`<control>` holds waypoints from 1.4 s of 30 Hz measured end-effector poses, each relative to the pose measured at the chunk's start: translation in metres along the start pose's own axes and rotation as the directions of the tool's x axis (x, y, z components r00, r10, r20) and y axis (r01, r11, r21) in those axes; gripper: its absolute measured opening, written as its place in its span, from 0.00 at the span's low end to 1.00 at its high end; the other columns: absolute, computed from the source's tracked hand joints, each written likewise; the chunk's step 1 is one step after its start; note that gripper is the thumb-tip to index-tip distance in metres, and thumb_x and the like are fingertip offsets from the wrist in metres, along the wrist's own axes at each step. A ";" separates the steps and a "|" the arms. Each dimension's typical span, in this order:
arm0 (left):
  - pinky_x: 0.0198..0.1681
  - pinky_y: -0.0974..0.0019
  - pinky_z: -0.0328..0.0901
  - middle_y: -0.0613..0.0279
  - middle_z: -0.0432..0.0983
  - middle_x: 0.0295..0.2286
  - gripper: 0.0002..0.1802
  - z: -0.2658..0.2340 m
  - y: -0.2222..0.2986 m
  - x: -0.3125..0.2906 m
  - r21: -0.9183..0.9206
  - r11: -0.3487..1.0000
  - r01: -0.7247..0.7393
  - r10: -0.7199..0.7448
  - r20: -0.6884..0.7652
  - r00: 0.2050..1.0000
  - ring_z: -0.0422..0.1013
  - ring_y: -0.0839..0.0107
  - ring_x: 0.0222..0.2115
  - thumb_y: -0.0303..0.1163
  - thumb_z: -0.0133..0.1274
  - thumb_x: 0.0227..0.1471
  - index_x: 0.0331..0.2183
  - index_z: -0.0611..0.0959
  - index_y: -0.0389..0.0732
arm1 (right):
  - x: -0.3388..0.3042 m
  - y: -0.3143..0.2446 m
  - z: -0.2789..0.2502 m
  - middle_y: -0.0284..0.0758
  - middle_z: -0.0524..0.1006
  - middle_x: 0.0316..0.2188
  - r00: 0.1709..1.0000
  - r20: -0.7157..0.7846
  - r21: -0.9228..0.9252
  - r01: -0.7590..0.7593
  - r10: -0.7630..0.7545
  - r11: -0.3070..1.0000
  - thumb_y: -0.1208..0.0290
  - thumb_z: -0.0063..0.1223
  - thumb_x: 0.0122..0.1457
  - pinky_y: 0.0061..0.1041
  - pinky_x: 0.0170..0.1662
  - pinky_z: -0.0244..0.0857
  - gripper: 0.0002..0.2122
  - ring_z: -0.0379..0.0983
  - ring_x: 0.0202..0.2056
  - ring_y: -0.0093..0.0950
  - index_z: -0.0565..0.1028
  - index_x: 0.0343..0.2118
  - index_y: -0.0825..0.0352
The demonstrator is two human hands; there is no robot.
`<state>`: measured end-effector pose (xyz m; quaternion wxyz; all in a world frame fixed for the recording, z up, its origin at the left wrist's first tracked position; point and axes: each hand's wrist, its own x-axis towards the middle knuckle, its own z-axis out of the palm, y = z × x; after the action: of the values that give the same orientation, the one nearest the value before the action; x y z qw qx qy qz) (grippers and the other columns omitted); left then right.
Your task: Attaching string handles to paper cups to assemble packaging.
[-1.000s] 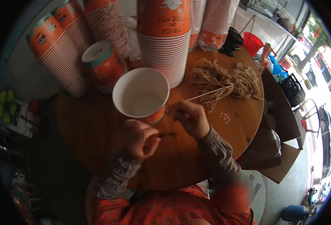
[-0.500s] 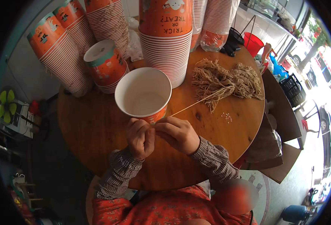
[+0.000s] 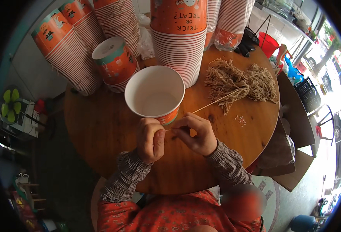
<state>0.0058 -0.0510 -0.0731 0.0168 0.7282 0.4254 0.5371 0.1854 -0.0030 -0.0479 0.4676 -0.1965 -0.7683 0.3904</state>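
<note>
A white-lined paper bucket (image 3: pixel 154 92) with an orange outside stands upright on the round wooden table, just beyond my hands. My left hand (image 3: pixel 151 140) is closed, thumb pressed on the curled fingers, gripping a thin tan cord. Close by, my right hand (image 3: pixel 198 133) pinches the same cord between thumb and fingertips. A short piece of it shows in the gap between my hands. More cord (image 3: pixel 209 105) runs from behind my right hand to a tangled bundle of tan cords (image 3: pixel 232 83) at the right. The cord's end in my left hand is hidden.
Tall stacks of orange paper buckets (image 3: pixel 178 54) line the table's far side. An upside-down short stack (image 3: pixel 115 63) sits left of the bucket. Small pale beads (image 3: pixel 240 121) lie on the right. Opened cardboard boxes (image 3: pixel 294 166) stand beside the table (image 3: pixel 101 154).
My hands have drawn slightly apart, and a short length of cord now shows between them. The whole view has shifted a little, while the bucket stays in front of my hands.
</note>
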 end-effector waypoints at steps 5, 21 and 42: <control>0.34 0.62 0.64 0.53 0.69 0.29 0.02 -0.001 0.004 0.002 -0.058 0.998 -0.035 0.033 -0.041 0.999 0.67 0.59 0.29 0.22 0.48 0.53 0.31 0.73 0.35 | -0.001 -0.001 0.000 0.33 0.74 0.26 0.994 0.016 0.106 -0.108 0.107 0.988 0.82 0.56 0.54 0.17 0.32 0.65 0.05 0.71 0.27 0.19 0.74 0.33 0.71; 0.36 0.64 0.64 0.56 0.71 0.30 0.06 0.000 -0.001 -0.001 -0.011 1.000 -0.016 0.015 -0.061 0.998 0.68 0.62 0.31 0.19 0.52 0.50 0.33 0.74 0.36 | -0.003 -0.001 -0.001 0.26 0.75 0.29 0.902 0.134 0.390 -0.430 0.411 0.815 0.78 0.54 0.58 0.13 0.33 0.64 0.05 0.69 0.29 0.12 0.74 0.36 0.71; 0.49 0.56 0.60 0.60 0.74 0.37 0.16 0.001 0.000 0.025 0.491 0.865 -0.102 0.078 0.070 0.994 0.70 0.61 0.43 0.26 0.59 0.46 0.40 0.77 0.40 | 0.001 0.020 -0.024 0.22 0.69 0.19 0.834 -0.197 0.610 -0.308 0.516 0.730 0.72 0.52 0.59 0.12 0.18 0.55 0.04 0.61 0.16 0.10 0.72 0.31 0.67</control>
<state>0.0081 -0.0348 -0.0542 -0.1845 0.7402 0.5134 0.3931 0.2041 0.0203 -0.0569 0.5334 -0.2872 -0.4595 0.6495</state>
